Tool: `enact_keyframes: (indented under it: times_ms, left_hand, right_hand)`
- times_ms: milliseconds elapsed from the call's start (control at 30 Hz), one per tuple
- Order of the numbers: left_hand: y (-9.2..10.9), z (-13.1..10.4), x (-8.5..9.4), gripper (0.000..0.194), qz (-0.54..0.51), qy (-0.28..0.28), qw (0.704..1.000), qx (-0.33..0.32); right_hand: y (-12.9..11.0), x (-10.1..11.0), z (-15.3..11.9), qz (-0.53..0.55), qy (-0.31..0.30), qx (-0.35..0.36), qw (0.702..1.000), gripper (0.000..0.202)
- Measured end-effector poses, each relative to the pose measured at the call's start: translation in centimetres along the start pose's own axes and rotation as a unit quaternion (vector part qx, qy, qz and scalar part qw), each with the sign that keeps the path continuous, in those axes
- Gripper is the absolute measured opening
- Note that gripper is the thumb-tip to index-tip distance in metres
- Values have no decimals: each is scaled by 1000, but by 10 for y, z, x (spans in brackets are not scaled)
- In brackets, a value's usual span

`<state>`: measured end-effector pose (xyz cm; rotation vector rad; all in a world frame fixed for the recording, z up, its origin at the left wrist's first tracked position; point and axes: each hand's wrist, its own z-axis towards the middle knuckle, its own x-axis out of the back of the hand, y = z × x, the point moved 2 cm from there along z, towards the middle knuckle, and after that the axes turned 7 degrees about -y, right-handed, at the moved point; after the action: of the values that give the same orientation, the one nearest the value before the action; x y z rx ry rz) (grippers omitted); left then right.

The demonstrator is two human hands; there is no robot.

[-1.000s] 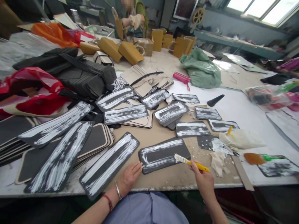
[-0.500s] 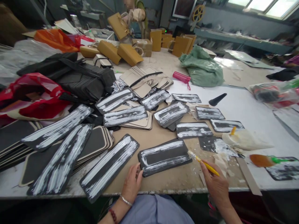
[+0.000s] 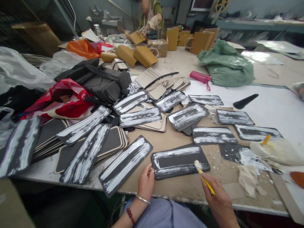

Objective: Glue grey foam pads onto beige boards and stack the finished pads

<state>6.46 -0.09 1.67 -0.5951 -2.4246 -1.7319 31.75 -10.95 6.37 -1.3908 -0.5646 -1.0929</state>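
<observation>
A dark rectangular panel (image 3: 175, 160) with white paste strokes along its edges lies on the brown board in front of me. My left hand (image 3: 146, 182) pinches its left end between thumb and fingers. In my right hand (image 3: 218, 194) is a yellow-handled brush (image 3: 207, 183), its white-coated bristles touching the panel's right part. Left of my left hand lies another pasted panel (image 3: 125, 166), tilted diagonally. Further pasted panels, such as this one (image 3: 214, 135), lie beyond the one I hold.
Stacked dark panels (image 3: 114, 139), a red bag (image 3: 66, 98) and black folded pieces (image 3: 106, 82) are at the left. A green bag (image 3: 228, 65) and pink case (image 3: 200, 76) stand farther back. Across the table, a person in gloves (image 3: 153, 22) handles a tan bag (image 3: 137, 37).
The brush has moved from the panel's right edge onto its surface, leftward relative to the panel. The view has turned left, showing another pasted panel at the far left. The person's tan bag is lower.
</observation>
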Motion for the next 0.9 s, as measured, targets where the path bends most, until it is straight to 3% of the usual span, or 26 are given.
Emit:
enact_keyframes:
  times_ms: [100,233,467,733,900]
  left_hand:
    - [8,4,-1,29,-66,-9,996,64]
    - [17,8,-1,36,-86,-38,992,84]
    - [18,13,3,48,-83,-93,985,120]
    - [17,15,4,58,-93,-93,982,139]
    - [14,15,9,58,-50,-86,984,150]
  right_hand:
    - [2,-1,-1,-2,7,-4,1000,27]
    - [-2,-2,-1,-10,14,5,1000,24]
    - [-35,0,-2,11,12,44,999,24]
    - [-7,20,16,-21,60,-9,998,23]
    - [-25,23,14,66,23,-26,997,21]
